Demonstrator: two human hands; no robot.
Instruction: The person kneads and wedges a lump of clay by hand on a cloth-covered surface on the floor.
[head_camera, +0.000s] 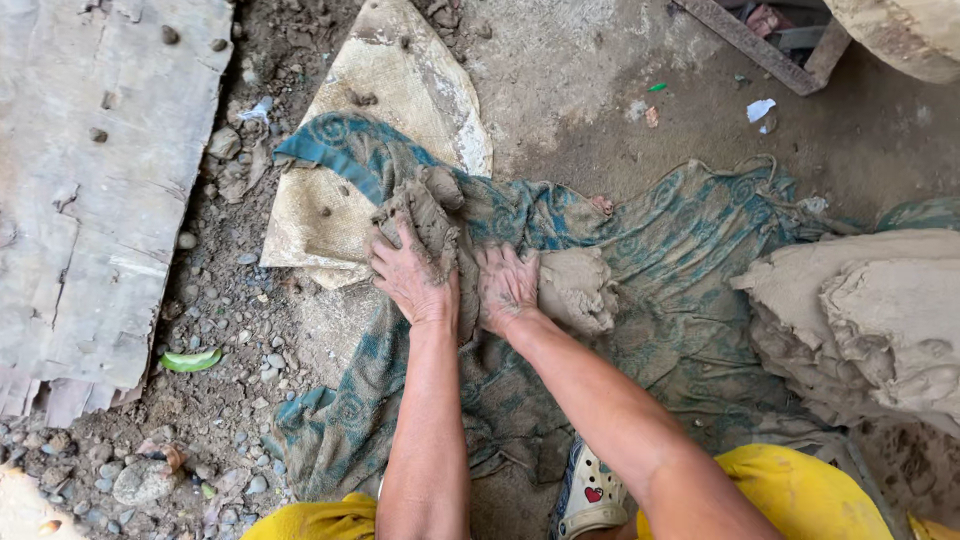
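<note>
Clay (500, 250) lies in a grey lump on a blue patterned cloth (680, 280) spread over the dirt ground (600, 110), seen from the head camera. The left hand (412, 275) presses flat on the lump's left part, fingers spread and open, coated in mud. The right hand (508, 285) rests just beside it, fingers extended onto the clay, not closed around anything. A pale sack (400, 90) lies under the cloth's upper edge. A larger clay heap (870, 320) sits at right, well apart, and a worn board (90, 190) lies at left.
</note>
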